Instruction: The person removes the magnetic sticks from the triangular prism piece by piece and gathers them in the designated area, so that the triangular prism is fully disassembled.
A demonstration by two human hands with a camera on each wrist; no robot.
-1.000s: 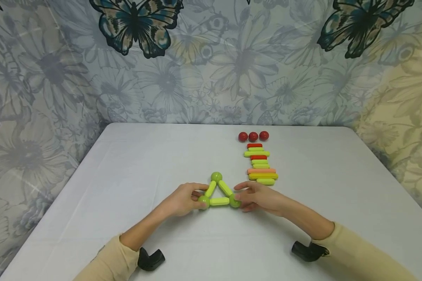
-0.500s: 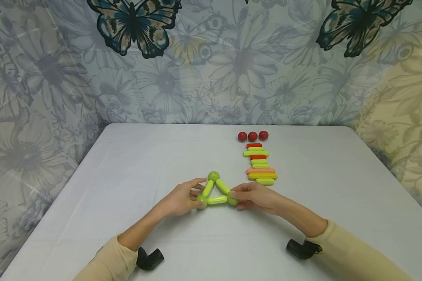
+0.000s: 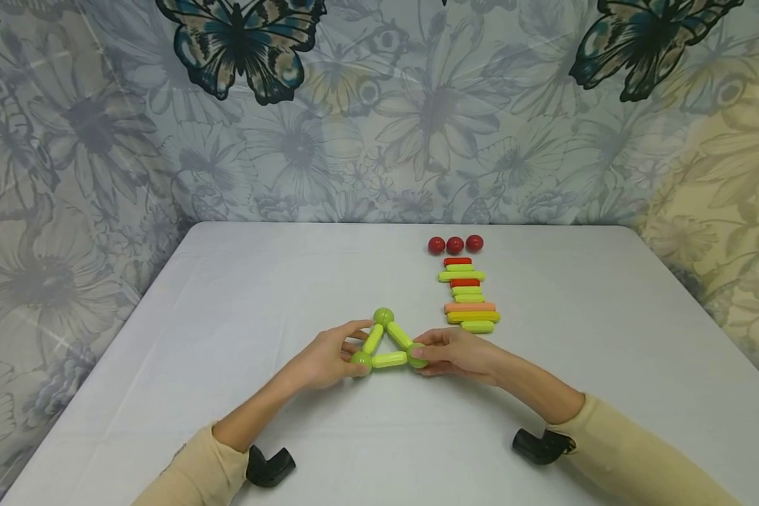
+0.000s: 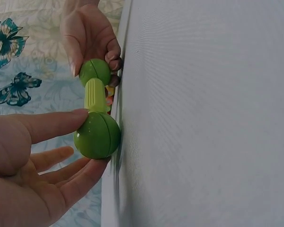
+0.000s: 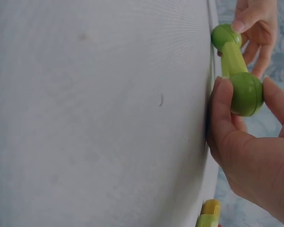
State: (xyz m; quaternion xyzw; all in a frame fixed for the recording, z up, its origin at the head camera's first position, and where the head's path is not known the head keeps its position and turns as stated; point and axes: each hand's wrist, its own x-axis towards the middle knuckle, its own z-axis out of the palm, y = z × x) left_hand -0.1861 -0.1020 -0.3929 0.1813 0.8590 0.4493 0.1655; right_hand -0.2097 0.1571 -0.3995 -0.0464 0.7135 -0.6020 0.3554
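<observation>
A triangle (image 3: 389, 360) built of three yellow-green rods and three green balls lies at the middle of the table, one corner pointing away. My left hand (image 3: 325, 357) pinches the near left ball (image 4: 97, 135) between thumb and fingers. At the near right corner, my right hand (image 3: 464, 356) holds the other ball (image 5: 247, 94) between thumb and fingertips. Neither hand touches the far ball (image 3: 384, 317). In both wrist views the near rod joins the two held balls, and the rest of the triangle is mostly hidden behind them.
Beyond my right hand lies a column of loose rods, among them a yellow rod (image 3: 473, 318), an orange rod (image 3: 470, 307) and a red rod (image 3: 458, 261). Three red balls (image 3: 455, 245) sit behind them. The white table (image 3: 259, 281) ends at a patterned wall.
My right hand has moved left and closed its grip on the near right ball. The triangle has shifted slightly left. My left hand still holds its ball.
</observation>
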